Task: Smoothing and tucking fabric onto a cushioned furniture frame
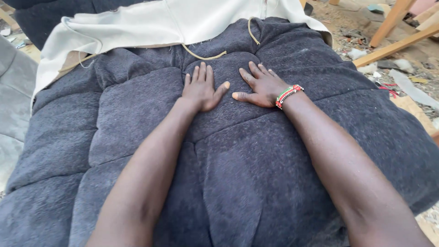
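the left hand (201, 91) lies flat on a big dark grey puffy cushion (137, 128), fingers spread a little and thumb sticking out. the right hand (260, 87) lies flat just beside it, fingers spread, with its thumb pointing at the left thumb. the two thumbs are near but not touching. both hands hold nothing. the cushion is right under both hands and both arms. a bead bracelet (288, 95) in red, white and green sits on the right wrist. past the fingertips lies a cream cloth (173, 20) with a thin tan cord (203, 56). far off to the right of the right hand are wooden sticks (393, 36).
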